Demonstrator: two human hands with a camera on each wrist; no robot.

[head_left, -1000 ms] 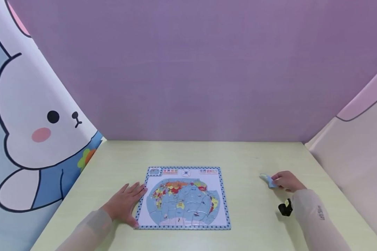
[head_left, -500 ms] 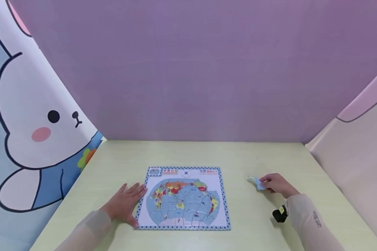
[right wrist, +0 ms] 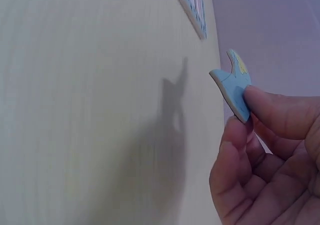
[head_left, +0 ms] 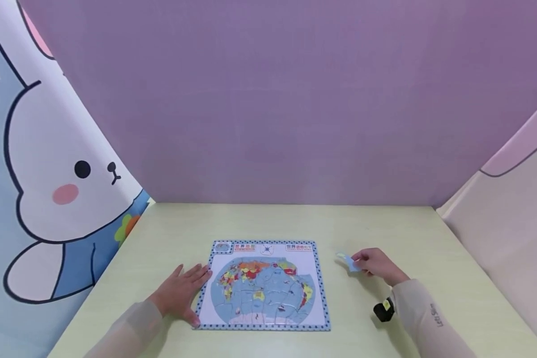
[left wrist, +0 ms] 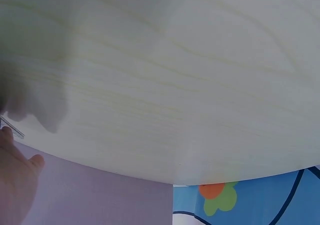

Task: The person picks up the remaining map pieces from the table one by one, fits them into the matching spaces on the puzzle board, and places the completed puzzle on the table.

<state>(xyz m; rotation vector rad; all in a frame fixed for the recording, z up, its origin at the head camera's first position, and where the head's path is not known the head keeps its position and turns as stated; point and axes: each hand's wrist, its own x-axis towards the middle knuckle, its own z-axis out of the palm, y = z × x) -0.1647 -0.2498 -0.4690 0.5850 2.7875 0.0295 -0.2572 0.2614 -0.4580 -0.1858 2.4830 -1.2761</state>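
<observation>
A world map jigsaw puzzle [head_left: 268,293] in a blue dotted frame lies on the table, with a gap at the upper right of its map. My left hand [head_left: 179,293] rests with fingers spread on the puzzle's left edge; in the left wrist view only part of that hand [left wrist: 17,180] shows. To the right of the board, my right hand [head_left: 378,264] pinches a light blue puzzle piece [head_left: 351,262] between thumb and fingers. The right wrist view has this piece [right wrist: 235,87] raised above the tabletop, its shadow cast below, with a yellow patch near one tip.
The pale wooden table [head_left: 250,221] ends at a purple backdrop [head_left: 291,109]. A panel with a cartoon rabbit [head_left: 62,164] stands on the left, and a pale panel [head_left: 514,233] on the right. A black wrist camera [head_left: 384,310] hangs by the right sleeve.
My right hand has moved left toward the puzzle board, carrying the puzzle piece with it. The left hand stays on the board's left edge. The head view has shifted slightly.
</observation>
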